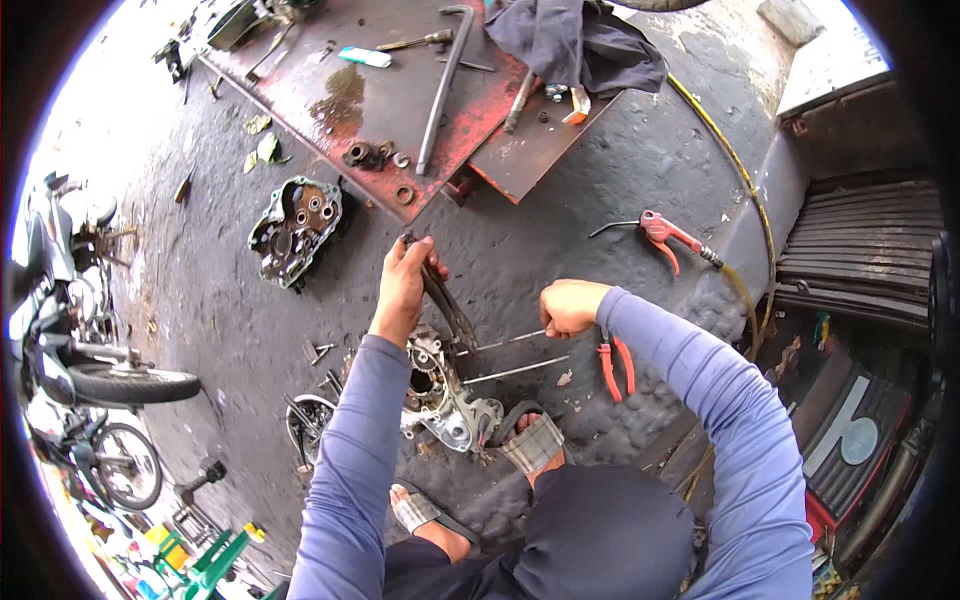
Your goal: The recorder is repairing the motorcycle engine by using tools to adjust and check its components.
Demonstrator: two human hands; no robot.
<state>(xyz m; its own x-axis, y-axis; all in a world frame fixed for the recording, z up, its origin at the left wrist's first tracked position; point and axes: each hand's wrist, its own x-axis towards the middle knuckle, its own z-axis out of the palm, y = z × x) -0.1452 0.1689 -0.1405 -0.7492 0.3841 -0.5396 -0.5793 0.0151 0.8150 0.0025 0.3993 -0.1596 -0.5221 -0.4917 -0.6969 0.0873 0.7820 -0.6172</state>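
Note:
My left hand [402, 288] is closed around a long dark metal tool with two arms [452, 308], which looks like pliers. The tool's lower end reaches down beside the engine crankcase [440, 405], a grey casting on the floor by my feet. Two long thin studs, an upper stud [512, 341] and a lower stud [520, 369], stick out from the casting to the right. My right hand [572, 308] is closed at the outer end of the upper stud; its fingers hide whatever they grip. Just below that hand, red-handled pliers [614, 368] lie on the floor.
Ahead stands a red metal table [385, 100] with a bent bar [445, 90] and a dark cloth [570, 40]. Another engine casing [295, 230] lies to its left. A red air blow gun [668, 236] with a yellow hose [735, 165] lies right. Motorcycles [120, 385] stand far left.

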